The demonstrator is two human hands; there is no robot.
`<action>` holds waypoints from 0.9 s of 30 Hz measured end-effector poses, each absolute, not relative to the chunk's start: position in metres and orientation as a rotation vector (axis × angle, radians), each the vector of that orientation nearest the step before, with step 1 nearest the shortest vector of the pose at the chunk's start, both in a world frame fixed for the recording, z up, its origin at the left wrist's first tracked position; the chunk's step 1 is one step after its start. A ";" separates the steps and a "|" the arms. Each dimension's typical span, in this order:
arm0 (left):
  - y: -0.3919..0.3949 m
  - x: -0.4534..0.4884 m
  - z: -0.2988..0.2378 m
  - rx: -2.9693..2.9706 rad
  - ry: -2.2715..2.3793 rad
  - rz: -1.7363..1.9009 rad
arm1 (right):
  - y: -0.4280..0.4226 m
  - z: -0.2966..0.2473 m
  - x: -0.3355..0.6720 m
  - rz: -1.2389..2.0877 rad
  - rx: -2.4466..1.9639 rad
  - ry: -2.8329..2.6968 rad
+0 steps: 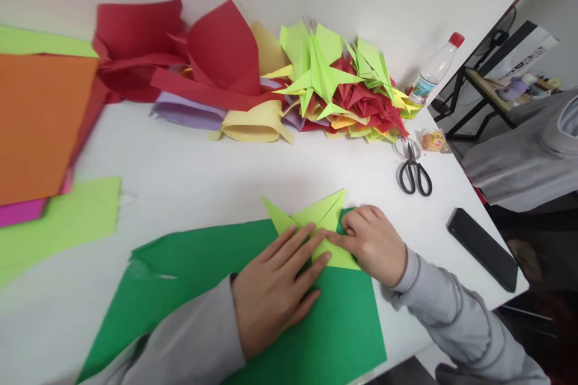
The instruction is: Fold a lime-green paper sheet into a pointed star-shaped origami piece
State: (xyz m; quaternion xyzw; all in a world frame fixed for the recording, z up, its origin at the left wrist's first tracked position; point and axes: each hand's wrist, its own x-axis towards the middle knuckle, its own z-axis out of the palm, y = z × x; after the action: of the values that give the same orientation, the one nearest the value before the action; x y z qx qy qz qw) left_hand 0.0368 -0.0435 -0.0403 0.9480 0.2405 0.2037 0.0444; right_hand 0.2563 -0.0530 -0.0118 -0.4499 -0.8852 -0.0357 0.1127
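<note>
A light-green folded paper piece [318, 219] with pointed flaps lies on a dark green sheet [189, 277] near the front of the white table [189, 168]. My left hand [275, 286] lies flat on the fold, fingers stretched out and pressing down. My right hand [372, 243] is curled, its fingertips pinching and pressing the right part of the same folded piece.
A heap of folded paper shapes [343, 84] in green, red and yellow lies at the back beside curled red [217, 54], yellow and purple sheets. Orange [36, 120], pink and green sheets lie left. Scissors [413, 171], a plastic bottle [433, 69] and a black phone [483, 246] sit right.
</note>
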 end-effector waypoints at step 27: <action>-0.038 0.018 -0.030 2.774 0.606 0.603 | -0.052 -0.013 0.258 -0.106 -1.211 -2.543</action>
State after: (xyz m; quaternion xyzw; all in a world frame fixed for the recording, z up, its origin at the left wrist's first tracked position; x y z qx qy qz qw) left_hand 0.0178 -0.0376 -0.0304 0.9489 0.2072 0.2062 0.1190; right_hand 0.2579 -0.0516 -0.0132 -0.4241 -0.8905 -0.0370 0.1608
